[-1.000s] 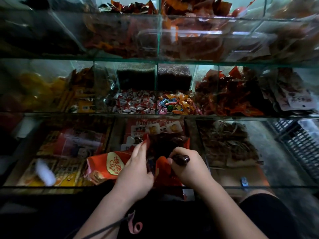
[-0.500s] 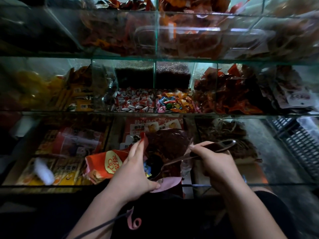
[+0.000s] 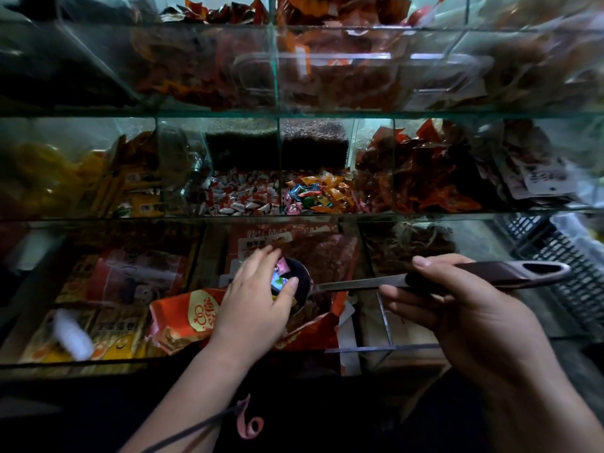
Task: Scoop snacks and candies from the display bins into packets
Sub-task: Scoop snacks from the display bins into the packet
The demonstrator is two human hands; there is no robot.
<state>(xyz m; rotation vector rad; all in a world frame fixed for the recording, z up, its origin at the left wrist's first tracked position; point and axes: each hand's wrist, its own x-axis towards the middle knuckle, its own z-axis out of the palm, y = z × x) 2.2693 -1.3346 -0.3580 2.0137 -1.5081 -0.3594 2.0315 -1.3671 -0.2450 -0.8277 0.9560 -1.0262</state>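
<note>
**Emptying the scoop into the packet**

Glass display bins (image 3: pixel 277 114) fill the frame in three dim tiers. At lower centre, my right hand (image 3: pixel 457 308) wraps its fingers round the dark handle of the scoop (image 3: pixel 353 284), holding the bowl over the red packet (image 3: pixel 186 318). My left hand (image 3: pixel 255 305) curves over the bowl, thumb and fingertips either side of the wrapped candies (image 3: pixel 281 268). Whether they pinch or only rake, I cannot tell.

I judge this the emptying step. Next I should tip the bowl and sweep the candies into the packet's mouth. That mouth is hidden under my left hand, and the lower bins are too dark to read.
</note>
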